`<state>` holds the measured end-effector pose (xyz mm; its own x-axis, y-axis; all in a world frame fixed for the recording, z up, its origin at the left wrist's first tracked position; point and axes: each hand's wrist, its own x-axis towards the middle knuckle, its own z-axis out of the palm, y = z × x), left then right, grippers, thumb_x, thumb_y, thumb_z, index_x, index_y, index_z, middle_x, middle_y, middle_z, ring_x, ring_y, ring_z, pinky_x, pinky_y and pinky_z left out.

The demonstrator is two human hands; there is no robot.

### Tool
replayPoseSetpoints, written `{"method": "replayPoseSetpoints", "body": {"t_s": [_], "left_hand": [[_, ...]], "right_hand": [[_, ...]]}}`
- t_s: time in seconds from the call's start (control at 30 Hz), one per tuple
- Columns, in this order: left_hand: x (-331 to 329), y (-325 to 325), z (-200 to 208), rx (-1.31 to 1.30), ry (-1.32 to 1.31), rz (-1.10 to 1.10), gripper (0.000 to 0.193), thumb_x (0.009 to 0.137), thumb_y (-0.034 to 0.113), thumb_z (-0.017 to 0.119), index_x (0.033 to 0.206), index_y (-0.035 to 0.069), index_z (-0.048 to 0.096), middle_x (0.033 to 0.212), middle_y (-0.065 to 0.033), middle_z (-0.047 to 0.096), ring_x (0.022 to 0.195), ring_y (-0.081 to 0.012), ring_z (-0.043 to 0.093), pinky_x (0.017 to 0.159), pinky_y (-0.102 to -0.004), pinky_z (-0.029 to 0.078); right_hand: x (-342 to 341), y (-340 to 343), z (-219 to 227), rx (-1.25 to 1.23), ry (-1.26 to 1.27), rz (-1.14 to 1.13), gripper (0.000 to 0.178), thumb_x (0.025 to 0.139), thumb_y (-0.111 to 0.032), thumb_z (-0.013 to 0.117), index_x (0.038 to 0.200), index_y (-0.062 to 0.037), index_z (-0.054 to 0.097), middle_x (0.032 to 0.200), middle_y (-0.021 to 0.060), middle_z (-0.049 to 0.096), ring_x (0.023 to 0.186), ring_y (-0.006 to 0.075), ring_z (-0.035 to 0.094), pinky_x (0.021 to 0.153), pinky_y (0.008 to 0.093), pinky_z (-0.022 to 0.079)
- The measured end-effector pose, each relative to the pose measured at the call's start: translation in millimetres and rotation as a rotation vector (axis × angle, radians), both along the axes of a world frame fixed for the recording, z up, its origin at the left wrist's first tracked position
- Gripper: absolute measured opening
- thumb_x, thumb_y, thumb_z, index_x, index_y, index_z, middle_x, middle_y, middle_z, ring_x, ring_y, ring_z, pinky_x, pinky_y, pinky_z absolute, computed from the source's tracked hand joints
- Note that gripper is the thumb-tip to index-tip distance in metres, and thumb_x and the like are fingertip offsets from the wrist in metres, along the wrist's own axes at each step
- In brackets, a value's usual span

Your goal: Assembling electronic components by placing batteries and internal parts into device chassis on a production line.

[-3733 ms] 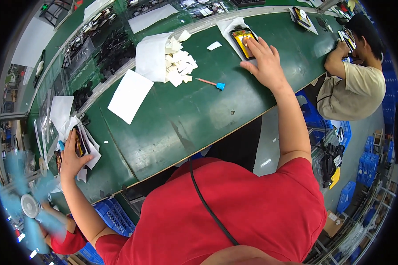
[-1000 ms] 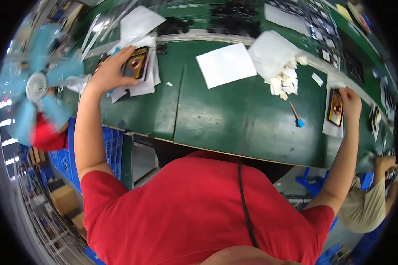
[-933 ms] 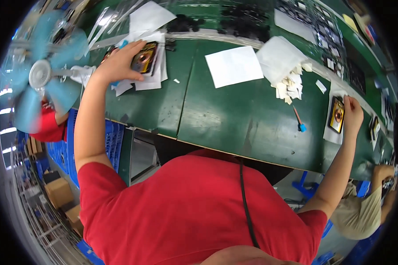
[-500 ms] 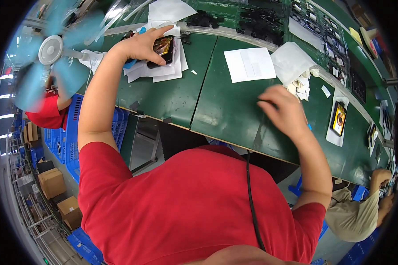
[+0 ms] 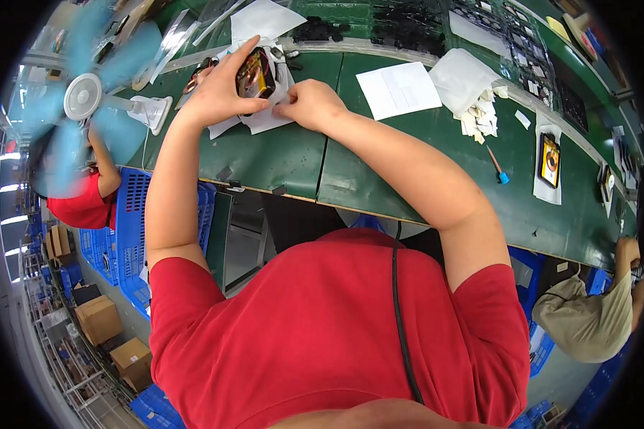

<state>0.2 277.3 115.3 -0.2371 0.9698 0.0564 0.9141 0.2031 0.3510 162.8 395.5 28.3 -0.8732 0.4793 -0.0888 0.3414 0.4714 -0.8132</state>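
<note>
My left hand [image 5: 218, 94] grips a black-framed handheld electronic unit [image 5: 256, 77] with a yellow and dark inside. The unit is tilted up above a stack of white paper sheets [image 5: 263, 123]. At the stack's right edge, my right hand [image 5: 313, 105] has its fingers closed on the white paper, just beside the unit. The exact hold of those fingertips is partly hidden. A red and black part [image 5: 199, 74] lies left of the stack, behind my left hand.
A white sheet [image 5: 399, 90], a translucent bag [image 5: 461, 80] with paper scraps, and a blue-tipped tool [image 5: 503, 176] lie on the green table [image 5: 379, 171]. A similar unit [image 5: 549, 161] rests farther right. A fan [image 5: 83, 96] spins at left; a co-worker's arm [image 5: 626, 254] is at right.
My right hand has moved left from beside the scrap bag to the paper stack, uncovering the blue-tipped tool. My left hand has tilted the unit up off the papers.
</note>
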Motion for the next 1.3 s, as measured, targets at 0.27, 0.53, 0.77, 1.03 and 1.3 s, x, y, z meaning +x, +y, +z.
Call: {"method": "replayPoseSetpoints", "body": {"t_s": [0.27, 0.53, 0.77, 1.03, 1.3], "left_hand": [[49, -17, 25, 0.209, -0.081, -0.135, 0.111, 0.059, 0.036, 0.085, 0.155, 0.015, 0.034, 0.140, -0.0192, 0.053, 0.129, -0.0370, 0.051, 0.109, -0.0466, 0.038], [170, 22, -36, 0.108, -0.171, -0.057, 0.107, 0.059, 0.045, 0.084, 0.150, 0.010, 0.041, 0.131, -0.0209, 0.055, 0.119, -0.0378, 0.056, 0.102, -0.0530, 0.039], [202, 46, -49, -0.020, -0.555, -0.040, 0.084, 0.081, 0.046, 0.075, 0.144, -0.001, 0.046, 0.123, -0.0273, 0.064, 0.112, -0.0362, 0.065, 0.096, -0.0399, 0.050], [165, 38, -62, -0.201, -1.153, 0.184, 0.048, 0.100, 0.016, 0.054, 0.146, 0.005, 0.048, 0.114, -0.0126, 0.067, 0.105, -0.0168, 0.064, 0.086, -0.0281, 0.051], [168, 42, -66, 0.185, -0.183, -0.201, 0.058, 0.083, 0.012, 0.070, 0.138, 0.004, 0.053, 0.126, -0.0170, 0.061, 0.114, -0.0303, 0.059, 0.096, -0.0399, 0.048]], "right_hand": [[107, 33, 16, -0.607, 0.047, 0.124, 0.014, 0.084, -0.017, 0.071, 0.081, -0.0039, 0.065, 0.078, 0.0052, 0.070, 0.066, 0.0118, 0.064, 0.057, 0.0279, 0.048], [210, 5, 19, -0.801, 0.305, 0.002, 0.069, 0.083, -0.009, 0.081, 0.141, -0.0024, 0.044, 0.125, 0.0123, 0.062, 0.110, 0.0167, 0.061, 0.095, 0.0316, 0.051], [261, 18, -6, -0.569, 0.199, -0.318, 0.055, 0.086, 0.005, 0.071, 0.137, 0.0025, 0.050, 0.115, 0.0089, 0.068, 0.099, 0.0121, 0.065, 0.087, 0.0262, 0.054], [270, 12, 14, 0.363, 0.032, -0.412, 0.049, 0.078, -0.016, 0.078, 0.123, -0.0028, 0.065, 0.110, 0.0131, 0.067, 0.100, 0.0306, 0.065, 0.089, 0.0382, 0.052], [235, 30, 4, 0.613, -0.054, -0.393, 0.024, 0.078, -0.016, 0.077, 0.099, -0.0046, 0.073, 0.094, 0.0103, 0.065, 0.094, 0.0304, 0.064, 0.084, 0.0420, 0.052]]}}
